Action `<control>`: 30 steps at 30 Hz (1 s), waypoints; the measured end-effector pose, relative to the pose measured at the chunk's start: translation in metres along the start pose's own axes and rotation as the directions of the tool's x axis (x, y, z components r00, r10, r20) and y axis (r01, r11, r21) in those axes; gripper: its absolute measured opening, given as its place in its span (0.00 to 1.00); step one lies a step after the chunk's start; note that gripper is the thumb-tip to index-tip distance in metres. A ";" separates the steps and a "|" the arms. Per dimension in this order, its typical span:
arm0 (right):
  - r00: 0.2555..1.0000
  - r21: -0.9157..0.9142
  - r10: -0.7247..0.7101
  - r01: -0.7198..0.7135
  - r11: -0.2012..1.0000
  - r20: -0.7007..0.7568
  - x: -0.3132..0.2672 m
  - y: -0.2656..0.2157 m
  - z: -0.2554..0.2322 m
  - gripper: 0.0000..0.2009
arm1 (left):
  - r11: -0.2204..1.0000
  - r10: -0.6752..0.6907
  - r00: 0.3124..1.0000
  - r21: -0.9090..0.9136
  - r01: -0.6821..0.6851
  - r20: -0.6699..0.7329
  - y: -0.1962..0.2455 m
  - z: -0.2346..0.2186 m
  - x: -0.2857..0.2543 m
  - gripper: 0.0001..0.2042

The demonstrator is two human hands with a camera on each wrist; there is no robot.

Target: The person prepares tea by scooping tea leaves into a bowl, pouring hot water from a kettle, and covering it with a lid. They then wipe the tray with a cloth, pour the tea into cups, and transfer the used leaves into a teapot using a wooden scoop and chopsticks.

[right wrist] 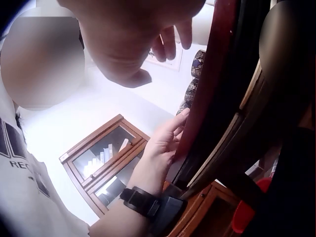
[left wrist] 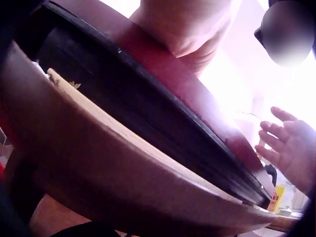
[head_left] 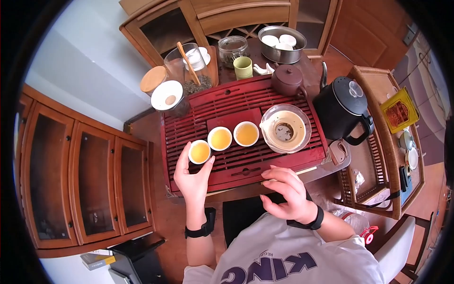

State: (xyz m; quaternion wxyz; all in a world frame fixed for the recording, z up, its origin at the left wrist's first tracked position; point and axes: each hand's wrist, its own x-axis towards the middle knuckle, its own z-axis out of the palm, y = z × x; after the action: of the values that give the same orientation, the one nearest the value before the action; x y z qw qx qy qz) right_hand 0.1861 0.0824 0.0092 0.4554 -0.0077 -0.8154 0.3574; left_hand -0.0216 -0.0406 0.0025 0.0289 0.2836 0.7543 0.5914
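My left hand (head_left: 191, 178) pinches a small white teacup (head_left: 199, 152) of yellow tea between thumb and fingers, over the front left of the red slatted tea tray (head_left: 173, 137). To its right stand two similar cups, the middle teacup (head_left: 220, 138) and the right teacup (head_left: 246, 134), both filled with tea. A glass pitcher (head_left: 302, 140) with a strainer (head_left: 285, 128) on top sits farther right. Just off the tray's front edge hovers my right hand (head_left: 286, 193), fingers loosely bent and holding nothing. In the left wrist view the tray's edge and table hide the cups.
At the tray's back right are a brown clay teapot (head_left: 287, 79) and a black kettle (head_left: 341, 102). Glass jars (head_left: 233, 51), a green cup (head_left: 243, 68) and a metal bowl of white cups (head_left: 265, 49) stand behind. A wicker shelf (head_left: 387, 156) stands to the right.
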 end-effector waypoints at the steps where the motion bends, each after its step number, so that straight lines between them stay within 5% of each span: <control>1: 1.000 -0.034 0.019 -0.019 0.999 0.005 0.003 0.000 0.002 0.20 | 0.998 -0.020 1.000 -0.053 0.020 0.002 0.001 0.000 0.001 0.31; 6: 0.999 -0.064 0.036 -0.036 0.997 0.001 0.017 0.000 0.012 0.22 | 0.978 -0.061 0.998 -0.202 0.057 -0.014 -0.005 -0.005 0.003 0.32; 14: 0.990 -0.166 0.113 -0.098 0.981 0.082 0.074 -0.005 0.044 0.30 | 0.981 -0.081 0.996 -0.178 0.074 -0.031 0.000 -0.016 0.000 0.32; 20: 0.960 -0.687 0.167 0.034 0.726 0.224 0.102 0.008 0.078 0.31 | 0.990 -0.080 0.994 -0.123 0.071 -0.072 0.001 -0.029 -0.005 0.32; 30: 0.883 -0.762 0.275 0.131 0.635 0.380 0.105 0.018 0.084 0.27 | 0.987 -0.096 0.993 -0.133 0.087 -0.066 0.008 -0.034 -0.012 0.32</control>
State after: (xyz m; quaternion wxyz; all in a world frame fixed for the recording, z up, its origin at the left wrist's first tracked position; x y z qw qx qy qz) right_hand 0.0561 0.0832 0.0478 0.1849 -0.1491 -0.9713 -0.0146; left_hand -0.0211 -0.0749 0.0159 0.0471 0.2247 0.7270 0.6472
